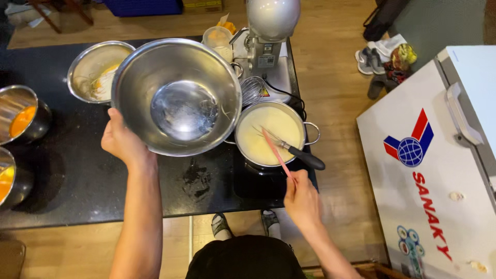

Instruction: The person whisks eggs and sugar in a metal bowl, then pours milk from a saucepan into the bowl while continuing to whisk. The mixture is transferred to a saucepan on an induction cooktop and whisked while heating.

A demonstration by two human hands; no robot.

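seen from above, the left hand [121,140] grips the rim of a large empty steel bowl [176,96] tilted over a black counter [77,181], while the right hand [301,199] pinches a pink spatula [276,152] in a pot of pale batter [268,133], seemingly mid-stir, needing steady strokes.

The left hand [123,142] holds a bowl [177,97] above the counter [82,181], left of the pot [268,133]. The right hand [301,199], before the pot, holds a spatula [276,152] reaching into it, beside a whisk [294,150]. A mixer [266,36] stands behind

Bare forearms, black garment [245,257] at the waist, grey sandals [221,225].
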